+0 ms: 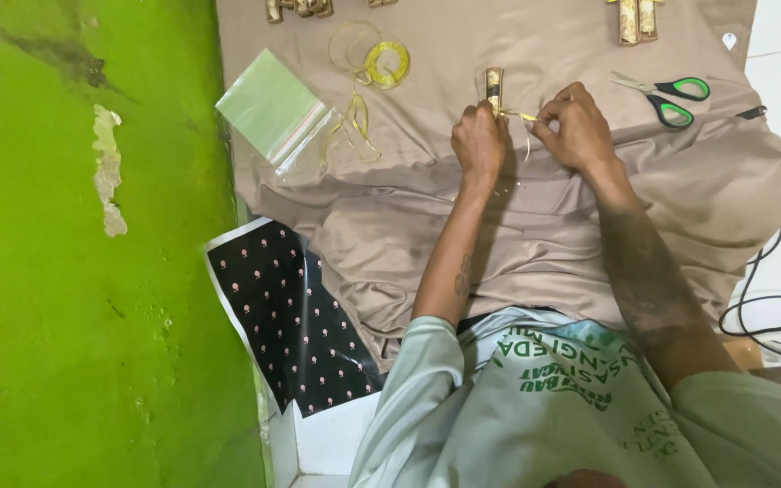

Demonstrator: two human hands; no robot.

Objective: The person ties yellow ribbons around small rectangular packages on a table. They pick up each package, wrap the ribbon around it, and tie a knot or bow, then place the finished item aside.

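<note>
**Gold ribbon worked onto a small roll held over the cloth**

A small gold roll [494,89] is kept upright in the left hand [478,142], whose fingers are closed round its lower part so that the top stands free. A thin strand of gold ribbon [524,117] is pinched between the fingertips of the right hand [577,126], just beside the roll, and appears to be drawn taut toward it. Both hands are held low over the beige cloth [535,226], which serves as the working surface. Green-handled scissors [671,98] are laid near the right hand, within easy reach. A coil of gold ribbon [385,63] and a clear plastic bag [273,107] are set aside to the left, apart from the work.
</note>
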